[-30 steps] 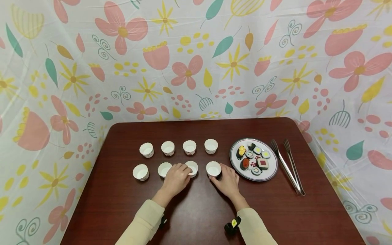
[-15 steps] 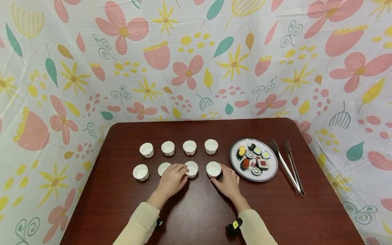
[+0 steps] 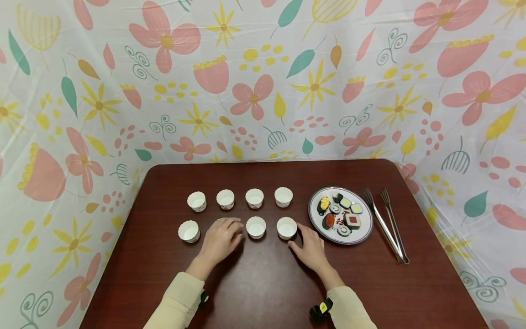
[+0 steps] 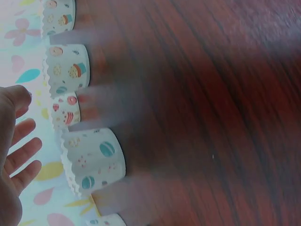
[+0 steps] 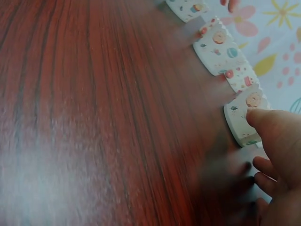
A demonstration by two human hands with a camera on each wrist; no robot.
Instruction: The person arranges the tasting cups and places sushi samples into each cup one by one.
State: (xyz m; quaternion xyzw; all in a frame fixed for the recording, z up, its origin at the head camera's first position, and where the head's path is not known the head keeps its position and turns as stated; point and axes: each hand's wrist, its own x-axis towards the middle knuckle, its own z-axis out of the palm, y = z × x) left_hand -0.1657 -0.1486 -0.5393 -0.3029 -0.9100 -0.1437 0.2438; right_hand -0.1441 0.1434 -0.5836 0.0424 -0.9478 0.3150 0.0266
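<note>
My left hand [image 3: 219, 240] hovers over the front row of white paper baking cups, fingers loosely bent and holding nothing. It nearly hides one cup beneath it. Just right of its fingertips stands a scallop-rimmed cup [image 3: 256, 227]. At the row's right end is another baking cup [image 3: 286, 228], with my right hand [image 3: 310, 246] beside it, index fingertip close to the rim and thumb apart. In the right wrist view the thumb [image 5: 261, 117] overlaps a printed cup [image 5: 240, 113]. The left wrist view shows spread fingers [image 4: 26, 153] left of a cup [image 4: 94, 157] with macaron prints.
Several more baking cups [image 3: 255, 198] form a back row, and one cup [image 3: 189, 231] stands at the front left. Right of them lies a round plate [image 3: 314, 219] of sushi pieces, with metal tongs [image 3: 386, 224] beside it on the brown table [image 3: 263, 283]. Patterned cloth [image 3: 263, 91] hangs behind.
My left hand has let go of the third front cup and moved left, uncovering that cup. My right hand has loosened from the right front cup and drawn slightly away to the right.
</note>
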